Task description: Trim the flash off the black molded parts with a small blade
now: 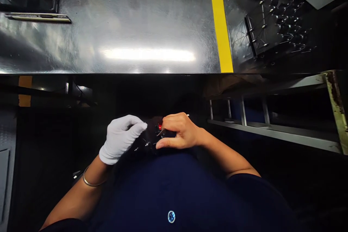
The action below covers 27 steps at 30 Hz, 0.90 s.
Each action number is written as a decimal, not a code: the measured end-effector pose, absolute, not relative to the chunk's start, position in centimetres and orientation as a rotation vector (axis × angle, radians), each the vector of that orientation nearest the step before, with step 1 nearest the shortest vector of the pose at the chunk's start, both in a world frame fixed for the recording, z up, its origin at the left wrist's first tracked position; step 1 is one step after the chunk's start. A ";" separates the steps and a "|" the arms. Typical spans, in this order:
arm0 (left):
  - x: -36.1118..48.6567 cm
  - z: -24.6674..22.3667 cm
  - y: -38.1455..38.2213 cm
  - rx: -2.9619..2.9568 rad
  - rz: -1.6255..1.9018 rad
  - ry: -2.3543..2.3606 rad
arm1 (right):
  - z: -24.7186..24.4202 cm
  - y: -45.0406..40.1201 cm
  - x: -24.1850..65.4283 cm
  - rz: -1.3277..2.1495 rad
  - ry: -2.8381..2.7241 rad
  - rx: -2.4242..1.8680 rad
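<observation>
My left hand (122, 136), in a white glove, is closed in a pinch in front of my body. Its fingertips meet at the edge of a dark part (146, 143) with small shiny spots, mostly lost in the shadow. My bare right hand (179, 130) is closed around a slim tool with a thin metal tip (161, 132), its other end showing past the knuckles. The thumb lies lower, apart from the index finger. A small red piece (160, 127) shows beside the right fingertips; I cannot tell what it belongs to.
Ahead is a shiny metal table (152, 18) with a yellow stripe (220, 21). Several black parts (288, 21) are grouped at its right end. A flat strip (38, 17) lies at the left beside a dark tray (56, 1). A metal frame (272, 132) stands at right below table height.
</observation>
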<state>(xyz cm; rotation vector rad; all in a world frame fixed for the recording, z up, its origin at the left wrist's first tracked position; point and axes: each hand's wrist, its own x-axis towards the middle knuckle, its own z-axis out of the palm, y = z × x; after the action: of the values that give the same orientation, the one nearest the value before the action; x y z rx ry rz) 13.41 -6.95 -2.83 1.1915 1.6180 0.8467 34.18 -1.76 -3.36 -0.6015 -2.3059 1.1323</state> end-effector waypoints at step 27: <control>15.2 -2.8 -6.2 0.926 0.880 1.863 | -4.7 -2.1 33.3 0.522 -2.309 -0.835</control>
<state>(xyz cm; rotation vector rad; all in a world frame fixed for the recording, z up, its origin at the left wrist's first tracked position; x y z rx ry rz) 15.16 -6.23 -2.77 0.9255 1.8632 0.8799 33.27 -2.06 -4.70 -0.8355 -2.3090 0.5216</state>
